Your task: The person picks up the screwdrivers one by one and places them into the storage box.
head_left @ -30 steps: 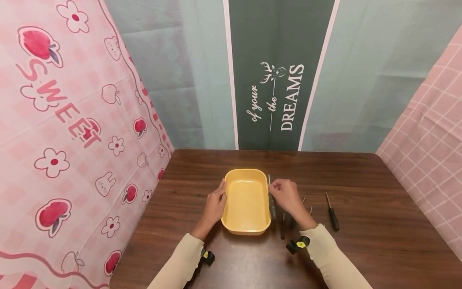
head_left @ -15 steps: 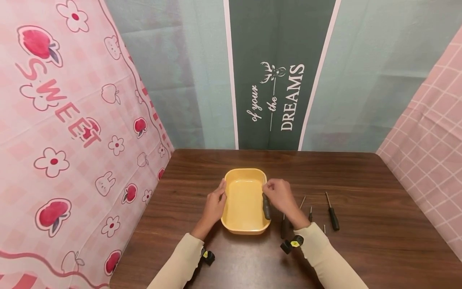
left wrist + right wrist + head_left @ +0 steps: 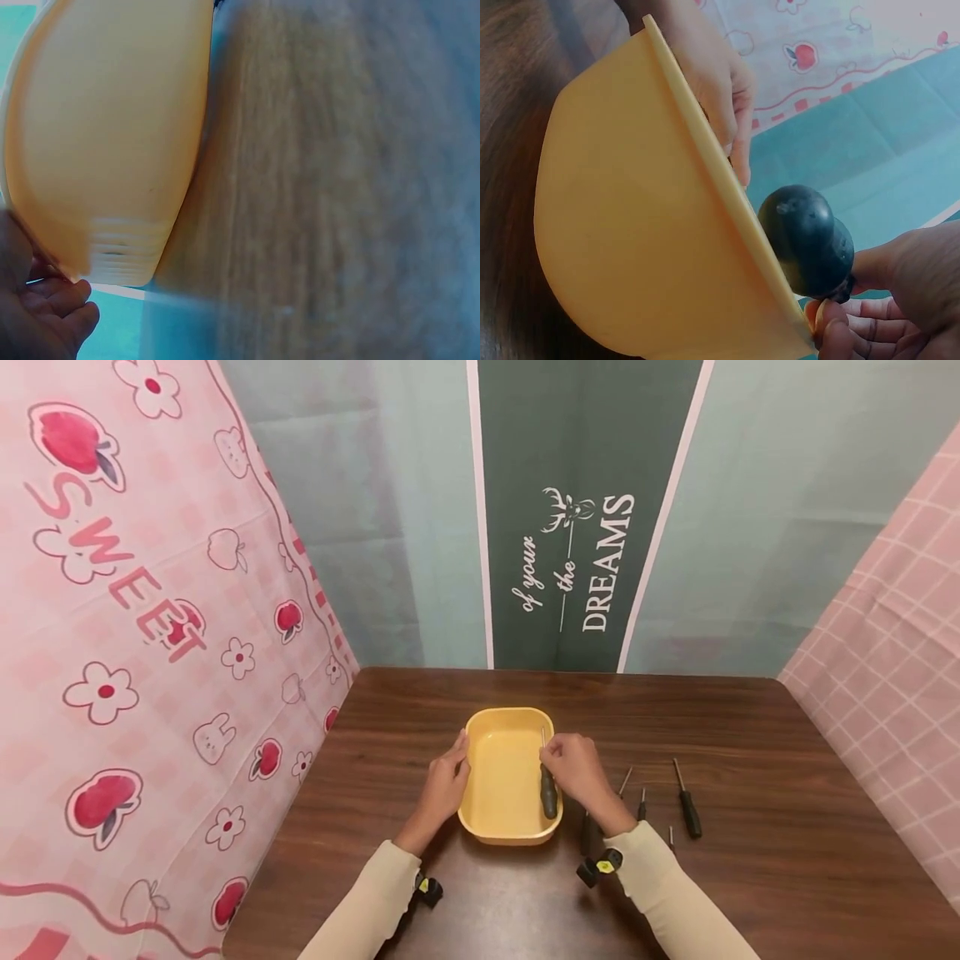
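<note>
A deep yellow rectangular plastic tub (image 3: pixel 506 785) stands on the brown wooden table. My left hand (image 3: pixel 444 783) holds its left side, with fingertips at the rim; in the left wrist view, the curled fingers (image 3: pixel 64 304) show at the tub's edge. My right hand (image 3: pixel 577 768) pinches a black-handled screwdriver (image 3: pixel 549 793) by its shaft, between thumb and fingers. The handle points toward me, over the inside of the tub along its right wall. From the right wrist, the rounded handle end (image 3: pixel 799 221) shows just past the tub's rim, and the shaft is hidden by my fingers.
Right of the tub lie several more screwdrivers: a larger black one (image 3: pixel 688 806) furthest right, a small one (image 3: pixel 642 804), and others partly covered by my right forearm and wrist camera (image 3: pixel 600 867). Printed cloths (image 3: pixel 555 527) hang behind and beside the table.
My right hand has carried the screwdriver leftward from outside the tub's right wall to over its inside. My left hand keeps its place on the tub.
</note>
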{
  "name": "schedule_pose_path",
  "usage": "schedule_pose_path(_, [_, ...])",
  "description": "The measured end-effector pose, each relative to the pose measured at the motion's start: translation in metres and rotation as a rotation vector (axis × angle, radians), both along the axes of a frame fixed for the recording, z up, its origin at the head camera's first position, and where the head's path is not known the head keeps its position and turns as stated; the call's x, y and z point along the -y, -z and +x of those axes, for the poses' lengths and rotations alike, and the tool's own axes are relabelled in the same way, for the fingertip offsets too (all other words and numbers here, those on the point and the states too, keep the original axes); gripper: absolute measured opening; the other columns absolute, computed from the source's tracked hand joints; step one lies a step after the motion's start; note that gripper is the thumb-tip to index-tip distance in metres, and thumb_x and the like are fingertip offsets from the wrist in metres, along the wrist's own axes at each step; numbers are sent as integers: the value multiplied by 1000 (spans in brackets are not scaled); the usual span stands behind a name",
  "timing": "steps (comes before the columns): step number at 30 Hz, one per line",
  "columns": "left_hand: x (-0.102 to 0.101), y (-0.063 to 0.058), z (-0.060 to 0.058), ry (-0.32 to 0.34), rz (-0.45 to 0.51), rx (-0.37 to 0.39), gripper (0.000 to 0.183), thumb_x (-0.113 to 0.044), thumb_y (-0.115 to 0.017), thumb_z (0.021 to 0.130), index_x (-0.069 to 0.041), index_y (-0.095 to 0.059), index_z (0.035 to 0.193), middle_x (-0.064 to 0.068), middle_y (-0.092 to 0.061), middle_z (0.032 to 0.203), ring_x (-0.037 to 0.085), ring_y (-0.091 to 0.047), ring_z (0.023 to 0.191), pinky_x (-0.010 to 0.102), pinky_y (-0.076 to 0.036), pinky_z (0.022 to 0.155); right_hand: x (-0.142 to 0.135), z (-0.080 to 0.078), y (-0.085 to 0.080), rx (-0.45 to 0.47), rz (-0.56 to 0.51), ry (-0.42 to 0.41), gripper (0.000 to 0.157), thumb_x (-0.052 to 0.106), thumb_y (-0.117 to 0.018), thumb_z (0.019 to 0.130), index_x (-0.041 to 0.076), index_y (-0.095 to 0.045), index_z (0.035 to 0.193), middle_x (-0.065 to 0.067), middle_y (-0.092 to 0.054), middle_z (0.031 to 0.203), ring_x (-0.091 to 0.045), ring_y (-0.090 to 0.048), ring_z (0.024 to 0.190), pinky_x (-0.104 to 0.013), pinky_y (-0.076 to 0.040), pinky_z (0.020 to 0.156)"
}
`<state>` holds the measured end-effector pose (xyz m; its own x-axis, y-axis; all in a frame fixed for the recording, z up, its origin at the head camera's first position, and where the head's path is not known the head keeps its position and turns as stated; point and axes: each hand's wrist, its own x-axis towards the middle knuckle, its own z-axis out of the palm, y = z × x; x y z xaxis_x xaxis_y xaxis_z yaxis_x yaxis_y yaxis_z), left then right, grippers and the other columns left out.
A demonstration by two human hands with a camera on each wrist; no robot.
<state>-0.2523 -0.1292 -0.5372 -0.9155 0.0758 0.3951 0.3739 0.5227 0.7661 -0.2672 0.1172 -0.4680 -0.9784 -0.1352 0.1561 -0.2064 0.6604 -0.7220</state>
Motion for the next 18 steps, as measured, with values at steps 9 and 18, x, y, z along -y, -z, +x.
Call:
schedule_pose_path(9, [-3,-3,0,2,-7,10,40,0,-51,102,9,-51,140,20,-46,150,25,-44,139,39,-41,110,0,-2,6,-13,53,-23,20,7,-61,90,6,-67,70,0,-52,54,-13,-50,46,-23,-40,42])
schedule_pose_path(18, [-5,-3,1,-12,-19,-23,40,0,-52,100,9,-52,140,20,-47,150,26,-46,137,42,-42,110,1,-2,12,-22,98,-10,24,5,-60,89,9,-61,64,0,-49,54,-12,-48,47,-23,-38,43])
